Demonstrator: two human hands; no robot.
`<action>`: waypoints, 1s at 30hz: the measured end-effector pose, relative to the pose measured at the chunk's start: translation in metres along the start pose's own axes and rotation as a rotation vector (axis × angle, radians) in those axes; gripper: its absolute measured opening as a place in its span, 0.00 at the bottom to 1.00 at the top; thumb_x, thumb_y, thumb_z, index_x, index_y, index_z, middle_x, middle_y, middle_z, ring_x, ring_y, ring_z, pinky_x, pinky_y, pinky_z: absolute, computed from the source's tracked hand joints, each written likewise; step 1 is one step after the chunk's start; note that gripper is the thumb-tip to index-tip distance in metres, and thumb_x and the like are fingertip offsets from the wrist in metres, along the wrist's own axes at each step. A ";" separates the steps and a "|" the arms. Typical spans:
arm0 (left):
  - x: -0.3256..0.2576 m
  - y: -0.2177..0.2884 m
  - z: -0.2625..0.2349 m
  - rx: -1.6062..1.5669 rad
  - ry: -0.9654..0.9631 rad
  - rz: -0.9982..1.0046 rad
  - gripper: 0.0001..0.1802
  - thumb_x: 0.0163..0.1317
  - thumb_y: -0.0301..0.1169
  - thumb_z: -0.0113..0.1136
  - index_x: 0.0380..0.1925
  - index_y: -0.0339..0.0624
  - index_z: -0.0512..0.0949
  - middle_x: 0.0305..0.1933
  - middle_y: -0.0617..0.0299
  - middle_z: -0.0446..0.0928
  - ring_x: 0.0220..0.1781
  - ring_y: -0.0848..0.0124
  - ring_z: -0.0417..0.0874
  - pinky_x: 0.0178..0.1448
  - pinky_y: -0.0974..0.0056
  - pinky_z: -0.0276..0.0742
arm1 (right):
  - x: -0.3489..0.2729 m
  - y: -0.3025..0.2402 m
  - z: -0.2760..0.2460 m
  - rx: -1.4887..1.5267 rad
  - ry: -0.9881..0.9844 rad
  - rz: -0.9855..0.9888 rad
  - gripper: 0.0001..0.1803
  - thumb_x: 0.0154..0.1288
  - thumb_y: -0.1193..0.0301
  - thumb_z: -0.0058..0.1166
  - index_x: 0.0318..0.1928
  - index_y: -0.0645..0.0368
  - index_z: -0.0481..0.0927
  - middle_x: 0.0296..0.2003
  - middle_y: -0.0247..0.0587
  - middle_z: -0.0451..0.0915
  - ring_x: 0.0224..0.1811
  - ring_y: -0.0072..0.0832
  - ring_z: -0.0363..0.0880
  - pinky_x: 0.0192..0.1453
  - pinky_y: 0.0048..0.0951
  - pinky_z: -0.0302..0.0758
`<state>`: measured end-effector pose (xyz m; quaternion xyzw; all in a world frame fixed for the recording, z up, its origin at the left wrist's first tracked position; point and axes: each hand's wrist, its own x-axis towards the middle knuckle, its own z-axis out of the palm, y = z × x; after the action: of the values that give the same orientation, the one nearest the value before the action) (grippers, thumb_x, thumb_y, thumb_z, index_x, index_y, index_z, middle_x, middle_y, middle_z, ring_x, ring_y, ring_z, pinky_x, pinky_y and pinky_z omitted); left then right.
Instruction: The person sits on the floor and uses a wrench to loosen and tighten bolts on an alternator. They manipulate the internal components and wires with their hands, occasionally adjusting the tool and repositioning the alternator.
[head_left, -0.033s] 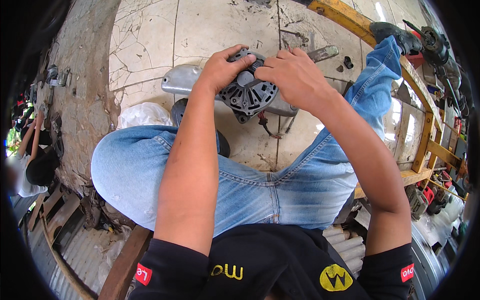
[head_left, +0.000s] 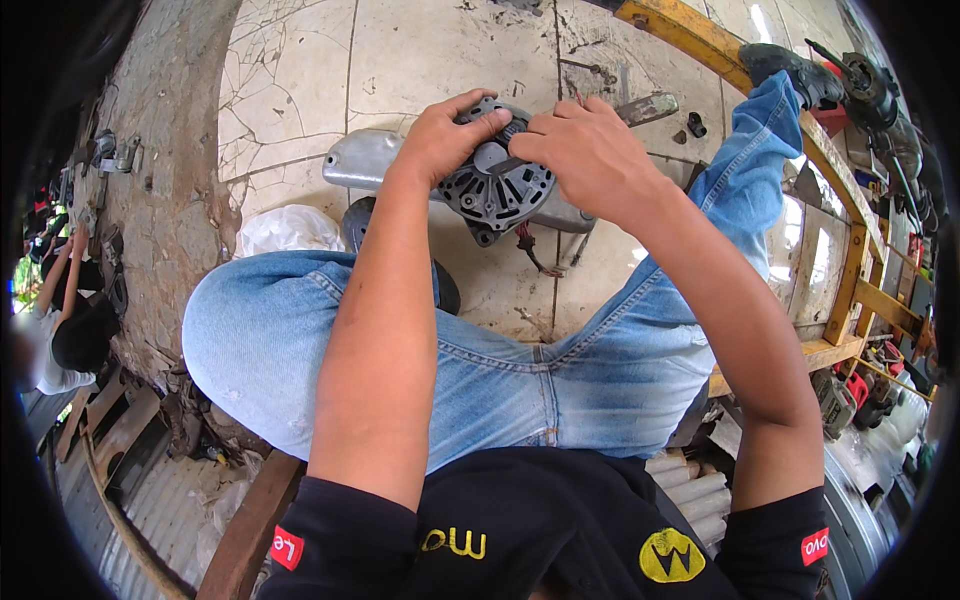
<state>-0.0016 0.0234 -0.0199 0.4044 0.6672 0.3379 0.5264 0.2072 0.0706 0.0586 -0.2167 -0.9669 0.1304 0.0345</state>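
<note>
A round grey alternator (head_left: 492, 200) with slotted vents and a round central hub lies between my hands above the tiled floor. My left hand (head_left: 447, 137) grips its upper left edge, with the thumb laid over the face close to the hub. Over the right side, my right hand (head_left: 590, 150) has its fingers curled and pressed together. A thin dark piece shows at those fingertips by the hub; what it is I cannot make out. Red and dark wires (head_left: 535, 252) hang from the alternator's lower edge. Beneath it lies a long silver metal cover (head_left: 357, 160), partly hidden.
A flat metal bar (head_left: 648, 107) and a small dark socket-like piece (head_left: 696, 125) lie on the floor. Left of the alternator sits a white plastic bag (head_left: 288, 230). A yellow metal frame (head_left: 690, 35) runs along the right. Another person (head_left: 60, 330) is at the far left.
</note>
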 end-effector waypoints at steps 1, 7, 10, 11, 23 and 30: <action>0.002 0.003 0.000 0.009 -0.002 0.015 0.34 0.56 0.50 0.73 0.59 0.44 0.80 0.49 0.52 0.85 0.47 0.67 0.84 0.54 0.64 0.79 | 0.001 -0.001 -0.004 -0.016 -0.037 0.015 0.15 0.56 0.78 0.54 0.42 0.45 0.82 0.34 0.31 0.79 0.46 0.33 0.78 0.50 0.37 0.68; 0.003 0.008 -0.002 -0.029 0.001 0.004 0.34 0.56 0.50 0.73 0.59 0.43 0.80 0.49 0.52 0.85 0.48 0.66 0.84 0.55 0.63 0.79 | 0.003 -0.005 -0.002 -0.008 -0.007 0.052 0.15 0.56 0.79 0.53 0.41 0.46 0.82 0.35 0.31 0.79 0.46 0.34 0.78 0.50 0.38 0.69; 0.008 0.004 -0.001 -0.020 -0.008 0.012 0.35 0.56 0.51 0.73 0.59 0.43 0.80 0.50 0.51 0.85 0.49 0.65 0.84 0.55 0.62 0.79 | 0.002 -0.008 0.000 0.003 -0.010 0.079 0.14 0.57 0.76 0.56 0.43 0.44 0.83 0.38 0.31 0.81 0.46 0.33 0.79 0.50 0.40 0.70; 0.006 0.005 0.000 -0.013 -0.003 0.006 0.35 0.56 0.51 0.73 0.59 0.43 0.80 0.50 0.50 0.84 0.49 0.65 0.84 0.55 0.63 0.78 | 0.003 -0.007 -0.001 -0.001 -0.016 0.087 0.14 0.58 0.75 0.57 0.43 0.44 0.84 0.38 0.31 0.82 0.46 0.33 0.80 0.51 0.41 0.70; 0.004 0.006 0.000 -0.002 0.006 -0.019 0.34 0.56 0.51 0.73 0.59 0.45 0.81 0.51 0.50 0.84 0.50 0.65 0.84 0.56 0.63 0.78 | -0.003 -0.004 -0.002 0.048 -0.042 0.157 0.16 0.57 0.77 0.56 0.46 0.45 0.84 0.39 0.33 0.83 0.49 0.35 0.80 0.57 0.44 0.70; 0.005 0.004 0.000 -0.029 0.010 0.002 0.34 0.56 0.52 0.73 0.58 0.44 0.81 0.50 0.50 0.84 0.49 0.66 0.84 0.56 0.63 0.78 | -0.004 -0.004 0.003 0.051 0.012 0.153 0.15 0.56 0.77 0.56 0.43 0.46 0.84 0.38 0.33 0.82 0.48 0.35 0.80 0.54 0.41 0.70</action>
<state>-0.0011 0.0297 -0.0181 0.3955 0.6645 0.3502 0.5285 0.2091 0.0646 0.0567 -0.2900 -0.9436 0.1560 0.0359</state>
